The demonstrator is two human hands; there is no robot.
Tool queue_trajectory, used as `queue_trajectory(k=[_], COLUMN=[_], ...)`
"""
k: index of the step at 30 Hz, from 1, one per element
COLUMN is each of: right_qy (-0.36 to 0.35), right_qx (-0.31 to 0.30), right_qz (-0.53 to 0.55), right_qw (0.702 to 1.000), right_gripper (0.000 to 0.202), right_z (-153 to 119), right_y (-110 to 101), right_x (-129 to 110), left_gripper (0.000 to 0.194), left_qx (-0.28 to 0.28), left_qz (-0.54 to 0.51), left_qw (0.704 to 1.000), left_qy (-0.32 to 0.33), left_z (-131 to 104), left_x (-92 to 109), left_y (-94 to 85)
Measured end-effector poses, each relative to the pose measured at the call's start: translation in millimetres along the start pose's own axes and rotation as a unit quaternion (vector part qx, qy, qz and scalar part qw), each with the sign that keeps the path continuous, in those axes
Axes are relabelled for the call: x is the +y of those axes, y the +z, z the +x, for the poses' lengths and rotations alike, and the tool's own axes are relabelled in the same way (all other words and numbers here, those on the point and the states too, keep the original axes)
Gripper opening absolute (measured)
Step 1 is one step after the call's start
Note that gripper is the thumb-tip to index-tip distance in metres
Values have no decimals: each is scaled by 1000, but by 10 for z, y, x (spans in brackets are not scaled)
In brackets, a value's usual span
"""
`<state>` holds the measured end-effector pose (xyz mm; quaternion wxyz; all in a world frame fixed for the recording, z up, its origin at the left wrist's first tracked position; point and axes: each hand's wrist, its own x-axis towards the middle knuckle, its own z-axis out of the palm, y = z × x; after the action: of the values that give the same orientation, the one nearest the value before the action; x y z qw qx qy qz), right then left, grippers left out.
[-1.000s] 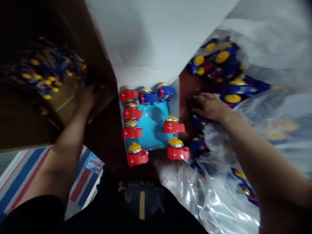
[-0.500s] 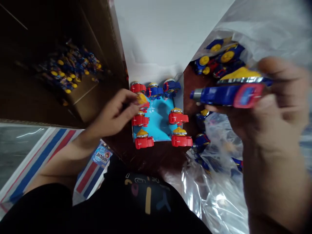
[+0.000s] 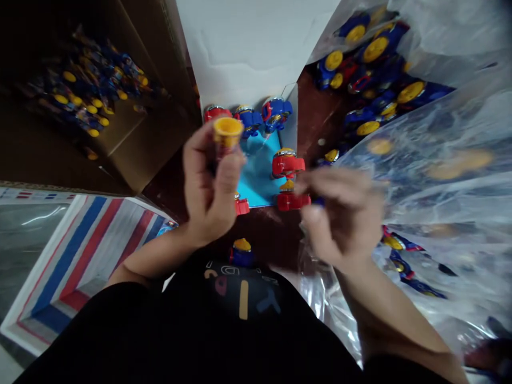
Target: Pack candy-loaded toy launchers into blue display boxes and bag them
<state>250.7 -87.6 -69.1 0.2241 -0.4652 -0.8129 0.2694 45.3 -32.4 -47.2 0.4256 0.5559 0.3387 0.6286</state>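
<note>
My left hand is closed around a small bottle with a yellow round top, held upright above the left part of the white box. My right hand, blurred by motion, has thumb and fingers apart with nothing seen between them. It is beside the red toys with yellow cones at the box's right edge. One blue toy with a yellow cone rests close to my black shirt. Blue toys and a red toy sit along the back of the box; my left hand hides others.
A white box with a blue floor stands ahead. At left, a cardboard carton contains many yellow-topped bottles. Clear plastic bags with blue-and-yellow toys lie at right. A striped bag is at lower left.
My right hand has let go of the blue toy, which now rests near my shirt, and has moved left. My left hand has raised the yellow-topped bottle from beside the red toys.
</note>
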Motion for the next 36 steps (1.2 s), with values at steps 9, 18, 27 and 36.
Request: queue_trajectory(k=[9,18,27,36], right_qy=[-12,120,87,-111], right_qx=[-129,41,-21,44], right_qz=[-138,-65,-122,92], right_qw=[982,990,988,989], right_gripper=[71,32,53,54], right_z=[-483,-533,-453,-576], right_y=[775,1266,1158,830], right_x=[-157,-65,-21,-200], left_gripper=[37,44,47,43], left_qx=[-65,-306,-347,-422], left_qz=[173,295,211,169], left_qw=[983,896,868,832], left_qy=[-4,-132,-287,-318], left_z=[-265,-752,-1207,-1011], left_x=[71,465,-337,98], left_y=[-764,-1392,-1437,-1339])
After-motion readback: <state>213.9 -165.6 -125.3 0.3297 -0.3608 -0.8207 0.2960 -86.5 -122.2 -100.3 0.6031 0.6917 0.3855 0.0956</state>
